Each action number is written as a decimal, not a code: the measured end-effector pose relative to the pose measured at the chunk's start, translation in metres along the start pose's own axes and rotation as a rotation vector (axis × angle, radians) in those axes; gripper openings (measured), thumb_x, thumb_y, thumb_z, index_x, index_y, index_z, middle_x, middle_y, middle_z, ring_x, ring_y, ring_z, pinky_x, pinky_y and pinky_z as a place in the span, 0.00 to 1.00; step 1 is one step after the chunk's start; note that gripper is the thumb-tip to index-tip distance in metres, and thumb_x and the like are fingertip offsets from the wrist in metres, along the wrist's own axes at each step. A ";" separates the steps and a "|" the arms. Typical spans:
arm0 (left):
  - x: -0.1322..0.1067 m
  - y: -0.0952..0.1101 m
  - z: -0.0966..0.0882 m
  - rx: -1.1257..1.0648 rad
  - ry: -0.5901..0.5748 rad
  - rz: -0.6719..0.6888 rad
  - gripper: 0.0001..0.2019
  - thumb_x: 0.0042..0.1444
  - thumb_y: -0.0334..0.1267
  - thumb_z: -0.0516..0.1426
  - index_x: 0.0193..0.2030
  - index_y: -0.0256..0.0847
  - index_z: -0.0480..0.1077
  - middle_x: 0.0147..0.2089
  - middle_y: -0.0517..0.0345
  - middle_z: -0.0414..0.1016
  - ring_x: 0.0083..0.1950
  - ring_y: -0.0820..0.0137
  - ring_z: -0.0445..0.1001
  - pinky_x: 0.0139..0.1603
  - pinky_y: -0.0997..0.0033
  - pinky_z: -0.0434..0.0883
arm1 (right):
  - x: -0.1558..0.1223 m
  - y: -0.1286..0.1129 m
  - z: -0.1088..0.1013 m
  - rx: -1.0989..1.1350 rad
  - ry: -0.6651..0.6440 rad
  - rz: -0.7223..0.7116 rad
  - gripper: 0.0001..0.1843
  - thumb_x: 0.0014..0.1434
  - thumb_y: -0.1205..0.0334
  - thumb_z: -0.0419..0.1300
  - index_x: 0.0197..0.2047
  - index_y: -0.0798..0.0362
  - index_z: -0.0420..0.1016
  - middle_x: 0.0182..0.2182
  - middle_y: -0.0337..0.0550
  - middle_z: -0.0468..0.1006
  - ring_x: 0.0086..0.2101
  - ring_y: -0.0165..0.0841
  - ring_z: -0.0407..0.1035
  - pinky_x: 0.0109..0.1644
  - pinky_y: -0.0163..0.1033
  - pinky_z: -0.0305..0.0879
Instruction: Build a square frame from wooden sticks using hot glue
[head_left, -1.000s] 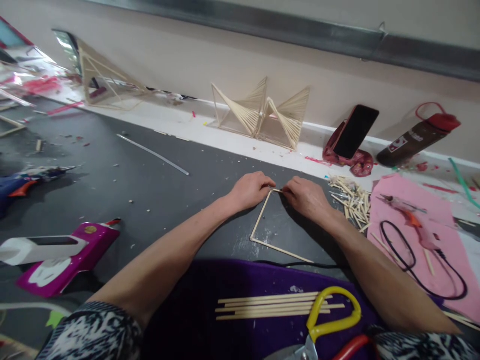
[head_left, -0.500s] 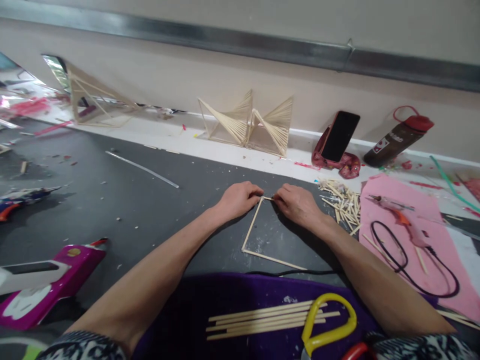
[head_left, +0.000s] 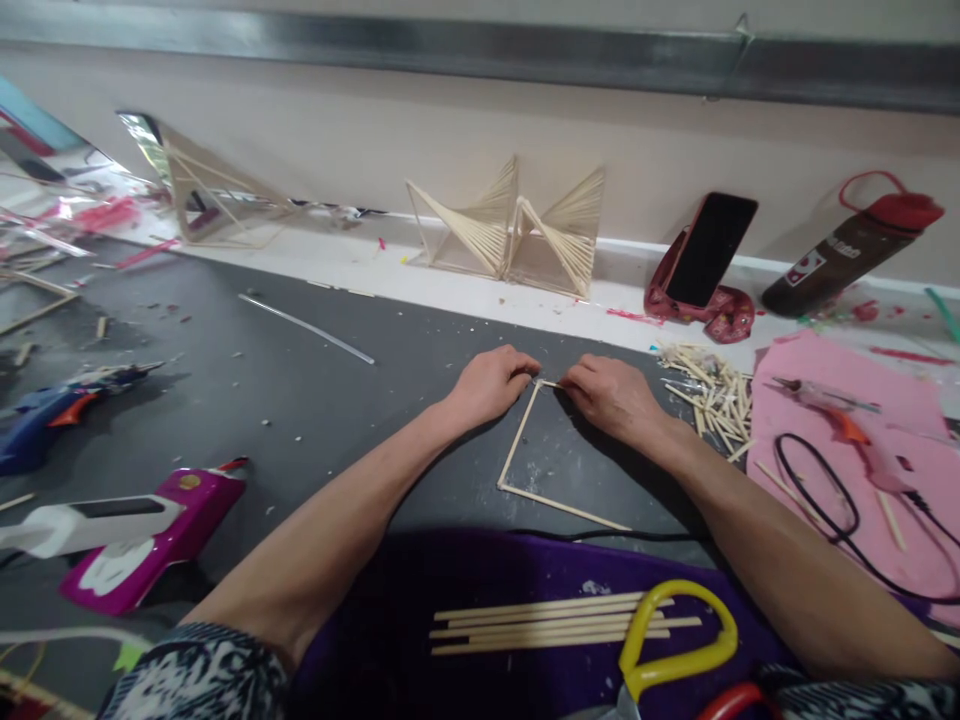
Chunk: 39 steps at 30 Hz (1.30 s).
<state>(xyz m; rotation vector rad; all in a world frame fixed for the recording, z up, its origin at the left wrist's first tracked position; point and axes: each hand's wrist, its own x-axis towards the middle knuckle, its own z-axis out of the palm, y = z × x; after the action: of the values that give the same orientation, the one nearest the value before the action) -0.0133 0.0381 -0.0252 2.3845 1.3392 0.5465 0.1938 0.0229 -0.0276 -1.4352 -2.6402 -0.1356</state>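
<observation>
A frame of thin wooden sticks (head_left: 517,450) lies flat on the dark table (head_left: 315,400). My left hand (head_left: 491,383) pinches its far corner from the left, fingers curled together. My right hand (head_left: 611,395) pinches the short top stick at the same corner from the right, fingers closed. The two hands nearly touch over that joint. The frame's right side is hidden under my right forearm.
Several long sticks (head_left: 547,625) and yellow-handled scissors (head_left: 667,650) lie on purple cloth near me. A pile of cut stick pieces (head_left: 712,395), a glue gun (head_left: 847,435) on pink sheet, a phone (head_left: 709,250), a bottle (head_left: 847,255), finished stick models (head_left: 510,225) and a magenta tool (head_left: 142,525) surround the work.
Only the camera view shifted slightly. Both hands stay pinched on the same far corner of the stick frame.
</observation>
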 end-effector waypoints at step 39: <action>0.004 0.002 0.000 -0.034 0.177 -0.145 0.06 0.52 0.30 0.52 0.35 0.38 0.70 0.32 0.58 0.74 0.33 0.72 0.70 0.37 0.72 0.66 | -0.001 0.000 0.001 0.015 -0.007 -0.013 0.14 0.63 0.60 0.47 0.39 0.51 0.74 0.34 0.45 0.73 0.34 0.33 0.64 0.33 0.37 0.48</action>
<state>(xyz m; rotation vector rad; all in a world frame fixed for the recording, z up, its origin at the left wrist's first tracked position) -0.0096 0.0404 -0.0237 2.2330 1.5492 0.7467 0.1940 0.0217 -0.0285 -1.4170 -2.6510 -0.1120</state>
